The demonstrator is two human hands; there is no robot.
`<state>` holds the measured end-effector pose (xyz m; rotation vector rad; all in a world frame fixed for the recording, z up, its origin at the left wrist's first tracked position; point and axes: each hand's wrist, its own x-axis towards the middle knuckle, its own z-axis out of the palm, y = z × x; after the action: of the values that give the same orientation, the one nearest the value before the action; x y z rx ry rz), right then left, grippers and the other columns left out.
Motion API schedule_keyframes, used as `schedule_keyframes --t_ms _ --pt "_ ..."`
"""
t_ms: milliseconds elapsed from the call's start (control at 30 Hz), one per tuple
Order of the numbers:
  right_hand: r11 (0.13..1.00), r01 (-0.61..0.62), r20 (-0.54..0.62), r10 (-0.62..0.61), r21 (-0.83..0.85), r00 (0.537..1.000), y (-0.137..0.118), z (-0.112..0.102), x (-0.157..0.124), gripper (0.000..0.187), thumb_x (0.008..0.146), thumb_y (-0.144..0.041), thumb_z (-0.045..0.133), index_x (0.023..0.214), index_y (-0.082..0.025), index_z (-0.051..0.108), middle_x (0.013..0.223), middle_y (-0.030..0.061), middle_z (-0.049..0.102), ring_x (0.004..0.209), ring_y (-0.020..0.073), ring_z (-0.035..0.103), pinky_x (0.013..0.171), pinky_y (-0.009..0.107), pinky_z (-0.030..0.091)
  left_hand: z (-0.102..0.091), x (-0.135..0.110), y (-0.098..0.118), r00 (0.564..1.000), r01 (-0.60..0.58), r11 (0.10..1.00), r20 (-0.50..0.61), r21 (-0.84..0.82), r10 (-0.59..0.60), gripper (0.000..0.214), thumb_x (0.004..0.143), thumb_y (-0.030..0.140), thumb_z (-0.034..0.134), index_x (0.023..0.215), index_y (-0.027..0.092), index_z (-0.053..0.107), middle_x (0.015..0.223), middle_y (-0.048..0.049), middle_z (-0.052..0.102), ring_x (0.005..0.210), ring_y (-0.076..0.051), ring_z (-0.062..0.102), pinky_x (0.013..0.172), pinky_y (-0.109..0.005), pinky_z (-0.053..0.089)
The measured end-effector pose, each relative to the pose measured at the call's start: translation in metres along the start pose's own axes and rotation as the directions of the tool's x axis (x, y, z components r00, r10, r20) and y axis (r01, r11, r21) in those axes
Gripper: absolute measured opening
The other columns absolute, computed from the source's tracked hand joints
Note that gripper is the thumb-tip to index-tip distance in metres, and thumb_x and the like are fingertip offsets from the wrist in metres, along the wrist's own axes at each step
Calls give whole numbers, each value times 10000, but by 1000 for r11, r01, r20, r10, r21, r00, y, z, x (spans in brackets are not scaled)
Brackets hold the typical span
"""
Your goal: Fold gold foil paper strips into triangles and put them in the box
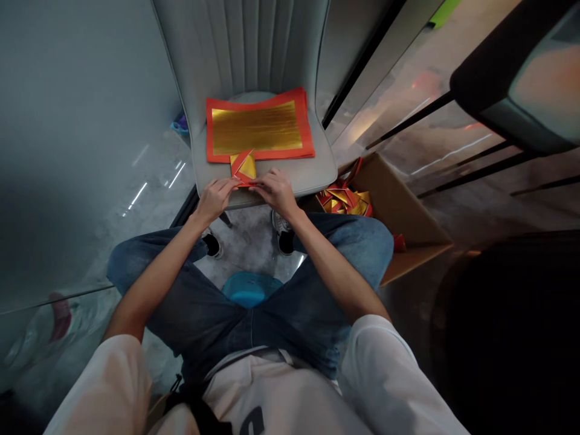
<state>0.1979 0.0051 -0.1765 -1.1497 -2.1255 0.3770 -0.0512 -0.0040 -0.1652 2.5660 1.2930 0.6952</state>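
Observation:
I sit facing a grey chair point(312, 172) that serves as a work surface. A stack of red-edged gold paper sheets point(258, 127) lies on its seat. At the seat's front edge, my left hand point(216, 196) and my right hand point(275, 190) both pinch a partly folded red and gold paper piece point(243, 169). The fingers of each hand are closed on its lower edge, and a folded triangular flap stands up between them.
A cardboard box point(399, 208) on the floor to the right holds several folded red and gold paper pieces point(344, 199). A blue stool point(249, 287) shows between my knees. A dark chair stands at the upper right, a plastic bag point(40, 332) at the lower left.

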Motion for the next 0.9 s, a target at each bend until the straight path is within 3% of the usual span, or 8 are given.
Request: schedule_keyframes --t_ms 233,367,500,733,900 --pt "999 21 -20 -21 29 1000 3 -4 2 351 1096 -506 580 1097 -255 826 970 88 805 966 294 656 911 477 481 -5 -1 12 997 -8 1000 -73 4 8 342 1127 383 498 1332 220 719 1339 -131 781 1329 -283 704 1123 -471 542" --pt "998 54 -28 -54 23 998 1 -6 4 340 1097 -486 581 1082 -270 844 969 83 813 965 293 654 911 482 482 -6 0 16 989 -6 1000 -148 3 6 348 1149 365 450 1242 227 756 1236 -109 820 1225 -260 756 1059 -445 570" --pt "999 53 -26 -52 8 998 0 -9 6 326 1080 -512 609 1101 -288 845 1005 80 817 981 296 656 934 496 484 -6 1 15 989 16 999 -149 30 -11 362 1150 335 428 1218 234 768 1171 -100 836 1146 -253 785 984 -427 586" --pt "996 94 -21 -94 11 995 -3 -14 8 392 1079 -573 579 1058 -283 841 994 80 818 984 307 661 952 513 489 -8 0 11 986 1 998 -165 65 10 375 1107 204 417 1187 242 782 1155 -81 840 1153 -253 786 953 -429 577" --pt "997 83 -8 -83 8 997 -7 -18 8 430 1081 -597 554 1029 -274 833 942 83 802 991 317 667 969 536 479 -8 0 12 991 13 998 -135 69 -3 367 1090 199 435 1165 257 790 1177 -74 836 1187 -262 775 982 -455 573"
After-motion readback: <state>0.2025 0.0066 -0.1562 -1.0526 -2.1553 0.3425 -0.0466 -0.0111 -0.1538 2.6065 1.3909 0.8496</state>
